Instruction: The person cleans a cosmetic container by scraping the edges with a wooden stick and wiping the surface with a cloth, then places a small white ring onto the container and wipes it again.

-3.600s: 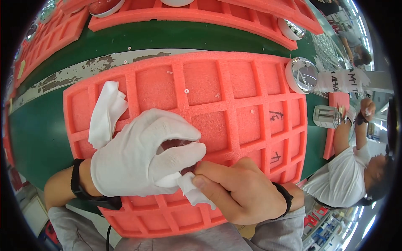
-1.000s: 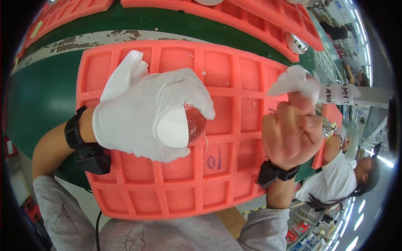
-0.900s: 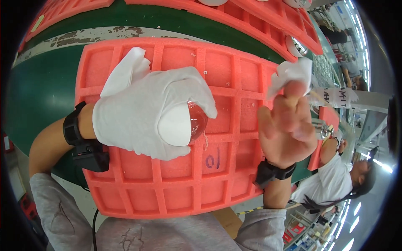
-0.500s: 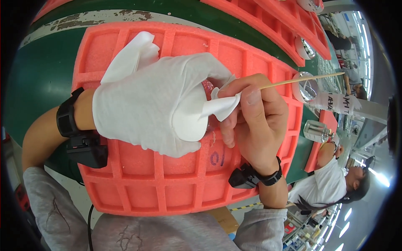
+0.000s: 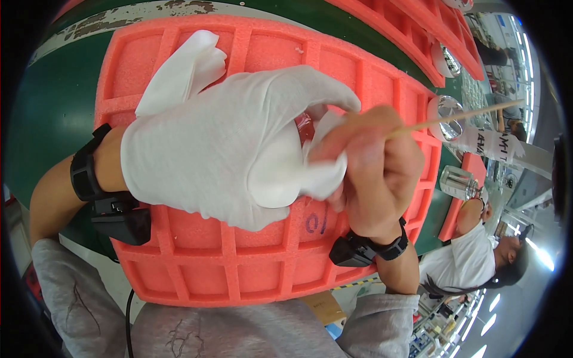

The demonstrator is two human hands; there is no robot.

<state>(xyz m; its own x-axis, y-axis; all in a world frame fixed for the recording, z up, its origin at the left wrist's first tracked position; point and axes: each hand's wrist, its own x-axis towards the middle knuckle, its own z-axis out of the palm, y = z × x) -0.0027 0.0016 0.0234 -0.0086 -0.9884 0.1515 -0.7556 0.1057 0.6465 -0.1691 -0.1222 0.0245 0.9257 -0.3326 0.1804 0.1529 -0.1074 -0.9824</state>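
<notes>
My left hand (image 5: 197, 149), in a white glove, curls round a white wiping cloth (image 5: 273, 184) that bulges smooth and rounded under the fingers. A small reddish patch shows between glove and cloth; what lies inside is hidden. Facing it, my bare right hand (image 5: 382, 167) pinches a thin wooden stick (image 5: 477, 112), which points out to the right. A loose fold of the cloth reaches the right fingertips, which are blurred. Both hands are above a pink foam tray (image 5: 250, 235) with square compartments. Another folded white cloth (image 5: 182, 74) lies on its far left part.
The tray rests on a green table (image 5: 59, 89). More pink foam trays (image 5: 412, 36) stand at the far right, with shiny round glass pieces (image 5: 446, 116) beside them. A glass jar (image 5: 458, 182) stands near a co-worker (image 5: 462, 259) on the right.
My right hand has moved slightly right and turned, carrying the stick with it. My left hand's forefinger has straightened outward, and the cloth fold has shifted. The tray appears slightly higher and farther left.
</notes>
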